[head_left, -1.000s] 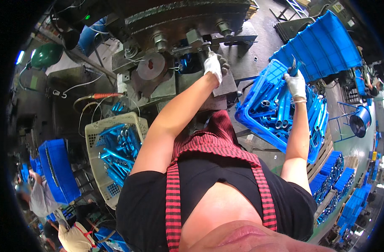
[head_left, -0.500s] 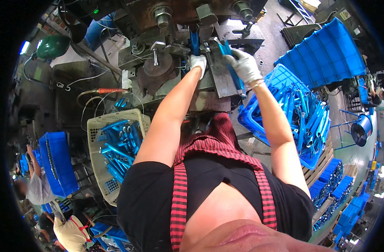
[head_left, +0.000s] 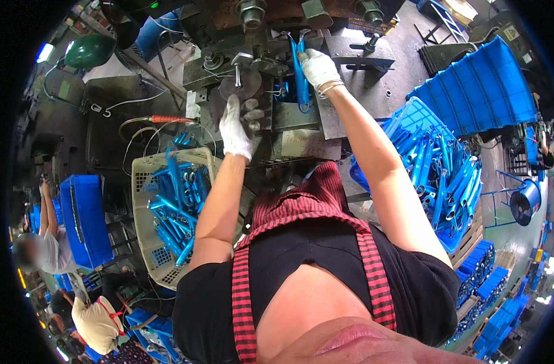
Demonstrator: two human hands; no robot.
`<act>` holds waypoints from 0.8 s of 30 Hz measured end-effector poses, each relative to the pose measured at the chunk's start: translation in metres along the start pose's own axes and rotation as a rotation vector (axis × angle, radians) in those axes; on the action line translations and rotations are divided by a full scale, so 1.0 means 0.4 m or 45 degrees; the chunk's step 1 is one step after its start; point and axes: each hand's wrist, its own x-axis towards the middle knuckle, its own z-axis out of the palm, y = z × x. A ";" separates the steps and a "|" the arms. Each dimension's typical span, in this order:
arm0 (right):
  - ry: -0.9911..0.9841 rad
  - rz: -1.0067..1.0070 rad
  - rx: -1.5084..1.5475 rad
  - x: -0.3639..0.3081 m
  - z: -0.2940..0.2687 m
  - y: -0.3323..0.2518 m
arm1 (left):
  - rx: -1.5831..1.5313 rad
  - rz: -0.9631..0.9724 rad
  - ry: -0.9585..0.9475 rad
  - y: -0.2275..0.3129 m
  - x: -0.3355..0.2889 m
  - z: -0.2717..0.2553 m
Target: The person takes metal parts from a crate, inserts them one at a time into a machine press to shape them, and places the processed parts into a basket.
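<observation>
My right hand [head_left: 318, 69], in a white glove, grips a long blue metal part [head_left: 301, 82] with bare-metal forked tips at its far end. The part lies over the slot of the machine's die, pointing away from me. My left hand [head_left: 236, 127], also gloved, holds nothing; its fingers are spread beside the round dark plate [head_left: 240, 84] of the machine. Below and left of it stands a cream plastic crate [head_left: 142, 212] with several blue metal parts [head_left: 174, 209] inside, one of them steeply tilted at the crate's far side.
A blue crate [head_left: 363, 177] heaped with similar blue parts [head_left: 437, 173] is at my right. Beyond it leans a large blue bin [head_left: 474, 88]. The press [head_left: 271, 12] with big bolts hangs overhead. A red-handled tool [head_left: 171, 119] lies left. Other people work at far left.
My left hand has left the machine slot and moved left and nearer, opening. My right hand has brought its blue part leftward over the slot. Another steeply tilted part shows in the cream crate.
</observation>
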 end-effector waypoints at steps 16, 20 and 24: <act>-0.037 -0.049 -0.159 0.034 0.040 0.059 | -0.014 -0.453 -0.313 0.000 0.063 0.262; 0.084 -0.027 0.225 -0.039 -0.012 0.160 | -0.136 -0.581 -0.378 -0.145 0.092 0.358; 0.263 0.079 -0.072 -0.163 -0.140 0.269 | -0.207 -0.746 -0.255 -0.293 0.128 0.376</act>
